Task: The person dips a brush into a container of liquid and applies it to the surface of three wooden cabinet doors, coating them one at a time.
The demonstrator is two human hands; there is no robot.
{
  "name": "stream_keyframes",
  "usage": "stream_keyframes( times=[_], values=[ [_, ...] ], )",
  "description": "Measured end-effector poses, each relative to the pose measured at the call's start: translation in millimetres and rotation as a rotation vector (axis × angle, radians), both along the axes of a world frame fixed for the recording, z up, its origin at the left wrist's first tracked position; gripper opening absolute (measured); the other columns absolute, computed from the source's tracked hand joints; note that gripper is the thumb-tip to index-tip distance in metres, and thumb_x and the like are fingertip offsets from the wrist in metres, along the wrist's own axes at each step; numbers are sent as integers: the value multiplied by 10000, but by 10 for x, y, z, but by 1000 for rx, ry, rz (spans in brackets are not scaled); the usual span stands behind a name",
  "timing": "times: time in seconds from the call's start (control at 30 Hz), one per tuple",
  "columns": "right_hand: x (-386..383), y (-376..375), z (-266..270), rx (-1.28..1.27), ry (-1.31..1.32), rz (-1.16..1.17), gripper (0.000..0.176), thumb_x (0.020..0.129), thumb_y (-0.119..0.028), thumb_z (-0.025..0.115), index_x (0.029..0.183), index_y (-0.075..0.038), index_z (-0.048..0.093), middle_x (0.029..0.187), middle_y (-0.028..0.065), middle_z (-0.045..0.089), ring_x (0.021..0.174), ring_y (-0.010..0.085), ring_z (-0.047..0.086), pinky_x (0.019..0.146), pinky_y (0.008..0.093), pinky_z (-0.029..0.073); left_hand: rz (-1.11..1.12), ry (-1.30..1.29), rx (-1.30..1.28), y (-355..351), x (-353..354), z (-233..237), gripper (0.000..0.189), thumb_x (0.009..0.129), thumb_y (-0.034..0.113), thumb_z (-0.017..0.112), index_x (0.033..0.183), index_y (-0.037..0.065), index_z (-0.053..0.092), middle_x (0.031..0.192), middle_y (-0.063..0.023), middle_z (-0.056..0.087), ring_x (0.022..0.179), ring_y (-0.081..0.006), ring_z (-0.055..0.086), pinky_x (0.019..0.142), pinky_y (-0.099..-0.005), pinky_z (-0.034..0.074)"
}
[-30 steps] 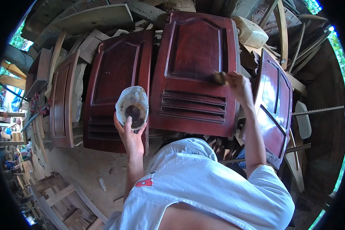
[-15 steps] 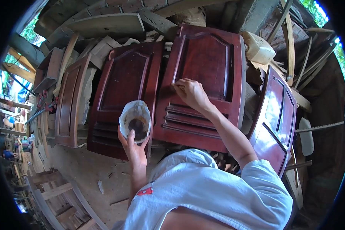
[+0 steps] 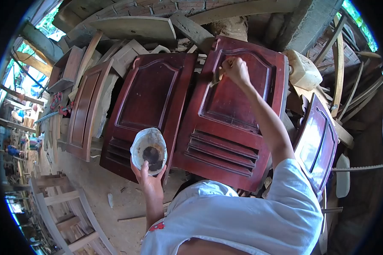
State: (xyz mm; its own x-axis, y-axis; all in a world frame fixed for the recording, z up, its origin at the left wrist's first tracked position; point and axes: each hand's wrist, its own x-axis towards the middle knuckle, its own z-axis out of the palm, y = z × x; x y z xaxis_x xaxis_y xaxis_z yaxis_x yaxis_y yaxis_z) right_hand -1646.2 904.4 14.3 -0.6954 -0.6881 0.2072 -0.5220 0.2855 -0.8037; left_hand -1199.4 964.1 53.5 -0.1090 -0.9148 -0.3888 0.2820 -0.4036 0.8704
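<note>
My left hand (image 3: 150,178) grips a cut-down white plastic container (image 3: 136,146), its thumb over the rim and dark stain on the inside bottom. My right hand (image 3: 237,71) is closed round a small paintbrush (image 3: 216,80), whose bristles point down to the left. The brush lies over the upper left frame of a dark red wooden cabinet door (image 3: 236,100) with a raised arched panel and slats below. Just left of it leans a second dark red door (image 3: 147,95), partly behind the container.
A glossy red door (image 3: 315,136) leans at the right, near a yellowed plastic jug (image 3: 303,70) and a saw blade (image 3: 364,167). A browner door panel (image 3: 86,109) stands at left. Below it, a wooden frame with crosspieces (image 3: 61,199) rests on the floor.
My right hand has moved up the door with the brush, from above the slats to the upper panel. The view has shifted slightly; my left hand still holds the container.
</note>
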Motion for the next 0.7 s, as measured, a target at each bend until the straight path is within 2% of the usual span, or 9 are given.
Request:
stream_keyframes(
  times=[0.03,0.1,0.17,0.4,0.43,0.5,0.53,0.57,0.7],
  values=[
    [-104,-64,-15,-14,2,-17,205,815,-206,622,850,-36,730,773,180,710,771,363,713,745,443,569,5,-9,-5,5,-16,12,704,908,306,607,1509,276,240,1518,-105,279,1369,-339,359,989,-603,443],
    [-349,-206,-94,-28,210,-133,211,820,-233,641,895,-61,737,827,196,706,799,367,706,746,451,566,23,-23,-7,22,-34,26,710,901,316,606,1508,273,240,1517,-109,280,1369,-348,358,991,-610,439],
    [-581,-295,-93,-102,238,-132,214,824,-249,646,906,-75,741,833,202,701,808,375,701,738,454,566,5,-18,-26,50,-36,34,607,931,316,567,1472,270,296,1501,-110,296,1377,-341,346,1001,-632,440],
    [-1186,-317,-61,-48,358,-180,218,863,-284,651,940,-104,748,864,191,706,849,371,696,769,451,558,88,-92,6,142,-86,54,613,922,318,567,1472,261,301,1496,-109,311,1376,-357,347,996,-644,432],
    [-1304,-270,-78,0,336,-175,264,907,-330,655,992,-94,738,856,123,736,843,281,727,734,378,554,84,-86,-1,138,-91,54,673,897,314,592,1489,255,276,1502,-121,299,1374,-366,351,977,-636,442],
    [-1485,-41,-48,15,393,-118,253,900,-319,678,1005,-96,735,896,134,735,862,282,726,747,378,556,78,-77,-2,143,-123,61,734,872,311,616,1505,248,251,1509,-133,286,1372,-374,354,958,-628,453],
    [-1556,78,-29,31,432,-119,237,903,-296,679,1017,-94,732,919,142,734,876,284,725,754,367,558,45,-65,-21,148,-147,81,675,896,321,592,1490,253,279,1507,-123,295,1373,-368,353,978,-635,441],
    [-1625,234,-13,2,454,-70,221,901,-290,652,997,-110,737,915,151,726,860,330,714,762,407,560,10,-55,-39,151,-164,92,617,920,330,568,1474,258,306,1504,-114,305,1374,-361,353,999,-641,429],
    [-1840,756,17,27,374,-94,226,887,-297,663,1007,-123,744,899,155,729,845,336,716,752,409,557,-46,-51,-11,156,-209,81,624,918,334,570,1476,254,303,1503,-122,306,1368,-357,367,994,-634,435]
  ],
)
